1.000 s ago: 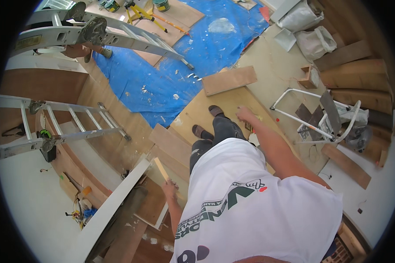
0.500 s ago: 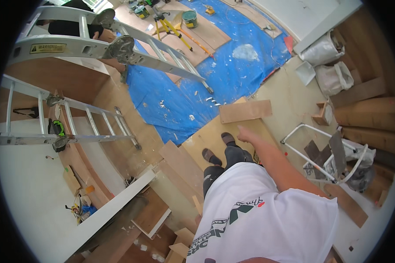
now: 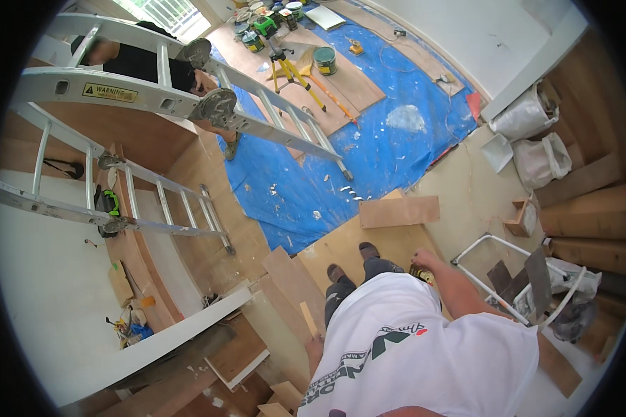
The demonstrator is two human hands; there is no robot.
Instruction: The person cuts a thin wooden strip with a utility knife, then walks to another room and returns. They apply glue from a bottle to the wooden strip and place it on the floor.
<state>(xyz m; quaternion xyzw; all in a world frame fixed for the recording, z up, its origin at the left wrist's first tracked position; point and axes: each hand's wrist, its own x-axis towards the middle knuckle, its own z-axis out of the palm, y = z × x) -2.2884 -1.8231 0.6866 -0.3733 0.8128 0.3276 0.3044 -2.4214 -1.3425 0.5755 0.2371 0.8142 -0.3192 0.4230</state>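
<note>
My left hand (image 3: 315, 345) hangs low beside my left leg, closed round a narrow strip of pale wood (image 3: 307, 320) that points up and forward. At my right hip my right hand (image 3: 428, 261) is closed, with its fingers curled. Just under it a black and yellow thing (image 3: 423, 275), perhaps a tape measure, sits at my waist; whether the fingers grip it is too small to tell. Ahead of my feet a short plywood board (image 3: 400, 212) lies across a larger plywood sheet (image 3: 341, 236).
Two aluminium ladders, a nearer one (image 3: 160, 222) and a farther one (image 3: 153, 97), stand at the left, with another person (image 3: 149, 66) behind. A blue tarp (image 3: 285, 201) bears a tripod (image 3: 285, 69) and a green can (image 3: 325, 60). A white metal frame (image 3: 476, 247) stands at right.
My right hand has drawn back from its outstretched, pointing pose near the board to my right hip. The wood strip in my left hand shows more. The view has shifted slightly.
</note>
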